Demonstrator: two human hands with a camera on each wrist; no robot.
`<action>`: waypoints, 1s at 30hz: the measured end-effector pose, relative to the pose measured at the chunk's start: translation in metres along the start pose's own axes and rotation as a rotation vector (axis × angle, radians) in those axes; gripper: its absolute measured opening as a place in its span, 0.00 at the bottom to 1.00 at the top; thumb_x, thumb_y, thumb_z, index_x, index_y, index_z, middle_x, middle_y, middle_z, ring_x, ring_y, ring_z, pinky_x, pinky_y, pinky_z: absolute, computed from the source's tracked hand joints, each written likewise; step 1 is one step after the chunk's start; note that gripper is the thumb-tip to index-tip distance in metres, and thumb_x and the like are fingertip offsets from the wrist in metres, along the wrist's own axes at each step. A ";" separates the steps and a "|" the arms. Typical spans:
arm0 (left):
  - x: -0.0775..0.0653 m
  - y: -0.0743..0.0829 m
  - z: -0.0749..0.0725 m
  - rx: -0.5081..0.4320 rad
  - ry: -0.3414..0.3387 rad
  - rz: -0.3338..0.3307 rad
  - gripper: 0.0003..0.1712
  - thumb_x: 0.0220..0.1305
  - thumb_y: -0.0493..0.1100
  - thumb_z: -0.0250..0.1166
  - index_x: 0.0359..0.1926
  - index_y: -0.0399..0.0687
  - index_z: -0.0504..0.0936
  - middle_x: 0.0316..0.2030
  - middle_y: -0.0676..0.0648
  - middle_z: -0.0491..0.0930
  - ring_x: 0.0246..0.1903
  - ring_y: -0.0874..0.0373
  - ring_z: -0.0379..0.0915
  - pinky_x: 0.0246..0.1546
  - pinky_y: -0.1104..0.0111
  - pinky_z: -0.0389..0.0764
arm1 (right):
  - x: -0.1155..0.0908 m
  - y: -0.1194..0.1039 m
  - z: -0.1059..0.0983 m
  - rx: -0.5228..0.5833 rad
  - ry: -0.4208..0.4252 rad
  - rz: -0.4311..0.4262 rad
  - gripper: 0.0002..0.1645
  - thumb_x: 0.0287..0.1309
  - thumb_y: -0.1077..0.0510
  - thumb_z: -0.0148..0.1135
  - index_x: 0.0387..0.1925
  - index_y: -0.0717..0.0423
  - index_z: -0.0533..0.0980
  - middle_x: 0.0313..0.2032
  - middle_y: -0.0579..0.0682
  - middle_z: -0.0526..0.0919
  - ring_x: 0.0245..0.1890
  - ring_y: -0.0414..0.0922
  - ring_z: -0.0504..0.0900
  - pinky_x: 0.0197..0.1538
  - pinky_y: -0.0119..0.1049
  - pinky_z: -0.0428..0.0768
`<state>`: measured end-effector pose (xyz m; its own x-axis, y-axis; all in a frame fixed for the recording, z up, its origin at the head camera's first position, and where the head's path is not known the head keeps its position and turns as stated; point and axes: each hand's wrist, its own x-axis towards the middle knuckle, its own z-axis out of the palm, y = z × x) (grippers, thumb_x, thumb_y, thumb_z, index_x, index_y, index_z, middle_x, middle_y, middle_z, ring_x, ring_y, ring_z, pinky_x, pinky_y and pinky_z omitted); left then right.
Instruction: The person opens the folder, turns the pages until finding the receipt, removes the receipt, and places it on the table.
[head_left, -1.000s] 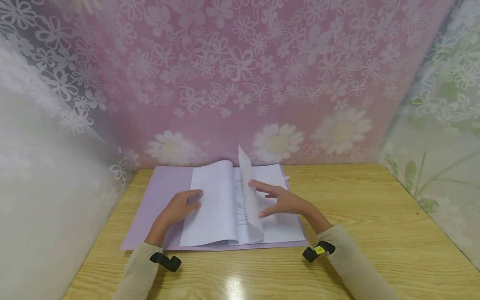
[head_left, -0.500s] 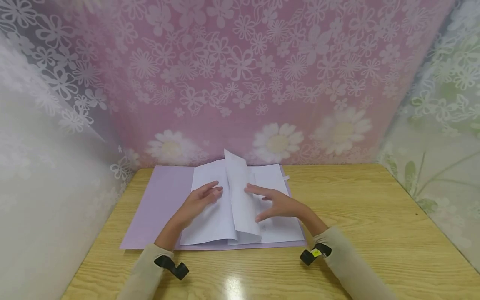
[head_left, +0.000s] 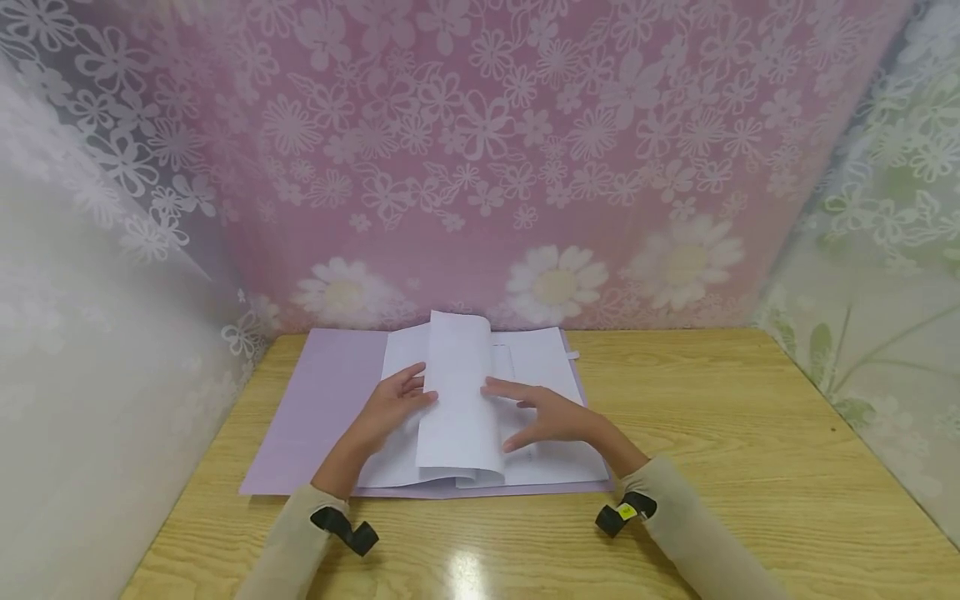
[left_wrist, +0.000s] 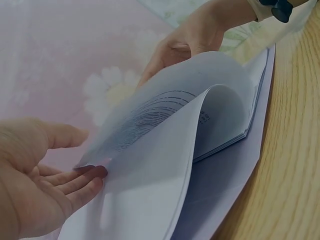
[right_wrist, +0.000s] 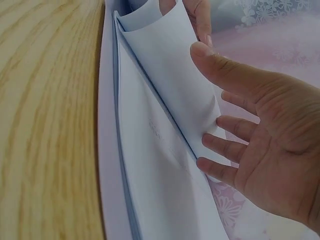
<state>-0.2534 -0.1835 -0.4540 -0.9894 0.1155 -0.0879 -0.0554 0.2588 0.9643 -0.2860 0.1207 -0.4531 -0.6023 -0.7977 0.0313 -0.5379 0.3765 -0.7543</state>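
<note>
A lilac folder (head_left: 333,400) lies spread on the table with white printed sheets inside. One sheet (head_left: 459,392) is curled over toward the left, part-way across the pages; in the left wrist view, printed lines show on its inner side. My left hand (head_left: 390,412) is at that sheet's free left edge, the fingers extended beneath it and the thumb (left_wrist: 67,136) apart from them. On the right, the fingertips of my right hand (head_left: 551,414) touch the bend of the turning sheet, fingers spread and thumb held off. Below it rests another white page (right_wrist: 155,150).
The wooden table (head_left: 720,400) extends right of the folder and in front of it. A pink flowered backdrop (head_left: 480,167) stands right behind the folder, with pale side walls. A small white tab (head_left: 573,356) sticks out at the folder's right edge.
The upright sheet has swung from right to left and now leans over the left-hand pages. My left hand has moved right to its edge; my right hand has followed slightly left.
</note>
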 end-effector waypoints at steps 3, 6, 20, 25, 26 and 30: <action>0.002 -0.003 -0.003 0.025 0.053 -0.015 0.40 0.68 0.42 0.69 0.76 0.41 0.63 0.65 0.32 0.75 0.65 0.43 0.74 0.68 0.53 0.74 | 0.001 0.001 0.003 -0.003 -0.006 -0.012 0.56 0.52 0.47 0.79 0.78 0.48 0.61 0.80 0.51 0.56 0.80 0.55 0.56 0.72 0.59 0.70; 0.002 -0.006 -0.007 0.057 0.098 -0.027 0.40 0.67 0.43 0.70 0.75 0.37 0.65 0.59 0.32 0.80 0.55 0.47 0.80 0.57 0.62 0.80 | 0.003 0.002 0.005 -0.007 -0.014 -0.014 0.55 0.52 0.46 0.79 0.78 0.47 0.62 0.80 0.49 0.56 0.80 0.54 0.56 0.72 0.58 0.70; 0.001 -0.013 -0.035 0.499 0.063 -0.043 0.55 0.53 0.43 0.81 0.74 0.29 0.61 0.46 0.37 0.81 0.44 0.49 0.76 0.48 0.57 0.80 | 0.005 0.000 0.018 -0.007 0.004 0.001 0.51 0.56 0.46 0.76 0.77 0.46 0.63 0.79 0.48 0.59 0.79 0.53 0.58 0.73 0.56 0.70; -0.002 -0.012 -0.037 0.673 0.006 -0.003 0.28 0.49 0.42 0.83 0.43 0.31 0.77 0.32 0.42 0.74 0.32 0.53 0.69 0.32 0.64 0.72 | 0.008 -0.002 0.024 -0.037 0.010 0.027 0.49 0.56 0.45 0.76 0.76 0.43 0.64 0.79 0.44 0.60 0.80 0.50 0.58 0.76 0.54 0.65; -0.002 -0.013 -0.037 0.703 0.002 -0.001 0.27 0.48 0.42 0.83 0.36 0.33 0.74 0.31 0.43 0.71 0.31 0.53 0.66 0.31 0.65 0.69 | 0.009 -0.002 0.025 -0.042 0.009 0.031 0.49 0.56 0.44 0.76 0.76 0.43 0.65 0.79 0.43 0.59 0.80 0.49 0.57 0.77 0.53 0.63; -0.003 -0.014 -0.038 0.792 -0.002 0.015 0.29 0.46 0.43 0.84 0.42 0.33 0.78 0.40 0.37 0.71 0.39 0.46 0.69 0.37 0.59 0.76 | 0.011 -0.004 0.029 -0.070 0.010 0.018 0.48 0.57 0.44 0.75 0.76 0.43 0.65 0.79 0.44 0.59 0.80 0.49 0.56 0.79 0.52 0.60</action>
<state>-0.2545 -0.2237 -0.4580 -0.9890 0.1262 -0.0777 0.0708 0.8629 0.5005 -0.2733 0.0972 -0.4687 -0.6175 -0.7862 0.0249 -0.5669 0.4228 -0.7070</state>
